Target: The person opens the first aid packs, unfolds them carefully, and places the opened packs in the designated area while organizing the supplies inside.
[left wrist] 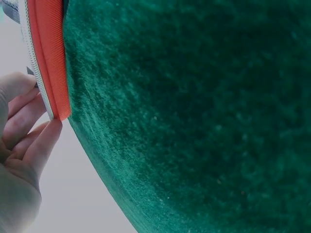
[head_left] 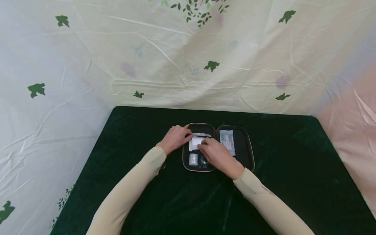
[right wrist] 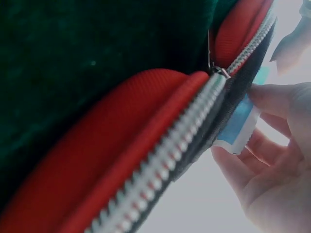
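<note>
A zippered case [head_left: 244, 148], black inside and red outside, lies unfolded on the table. My left hand [head_left: 175, 138] is at the far left rim of the case. In the left wrist view, the thumb and fingers of that hand grip the zippered edge [left wrist: 40, 63]. My right hand [head_left: 218, 155] reaches over the fold into the left half. There its fingers pinch a flat white packet [head_left: 194, 143], whose blue-and-white side [right wrist: 235, 124] shows in the right wrist view. The right palm hides part of the case's near middle.
A white roll [head_left: 193, 159] sits in the left half, below the packet. Tucked into the right half is a printed silvery packet [head_left: 227, 141]. A dark green velvety cloth [head_left: 282, 182] covers the table; a pale patterned curtain [head_left: 164, 65] hangs behind it.
</note>
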A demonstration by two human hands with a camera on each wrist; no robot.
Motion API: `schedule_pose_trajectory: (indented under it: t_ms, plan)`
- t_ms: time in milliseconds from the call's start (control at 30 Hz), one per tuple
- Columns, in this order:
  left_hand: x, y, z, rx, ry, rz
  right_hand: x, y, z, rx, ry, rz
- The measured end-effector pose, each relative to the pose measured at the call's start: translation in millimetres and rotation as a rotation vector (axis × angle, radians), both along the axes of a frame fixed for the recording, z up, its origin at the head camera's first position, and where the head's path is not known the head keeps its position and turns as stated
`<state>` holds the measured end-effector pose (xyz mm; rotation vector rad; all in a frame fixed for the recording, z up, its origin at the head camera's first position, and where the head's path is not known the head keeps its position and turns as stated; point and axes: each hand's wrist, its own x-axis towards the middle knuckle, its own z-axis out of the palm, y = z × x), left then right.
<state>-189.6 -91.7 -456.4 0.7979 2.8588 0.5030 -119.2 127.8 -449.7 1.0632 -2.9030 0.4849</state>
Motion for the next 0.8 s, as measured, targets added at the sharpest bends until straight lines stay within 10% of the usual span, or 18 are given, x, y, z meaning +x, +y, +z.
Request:
schedule_pose_trajectory:
  t_ms: [800]
  plan:
    - [0.6,-2.3,-1.8,0.027,-0.018,-0.024,-8.9,-15,-8.5,0.083,-0.138,-0.034]
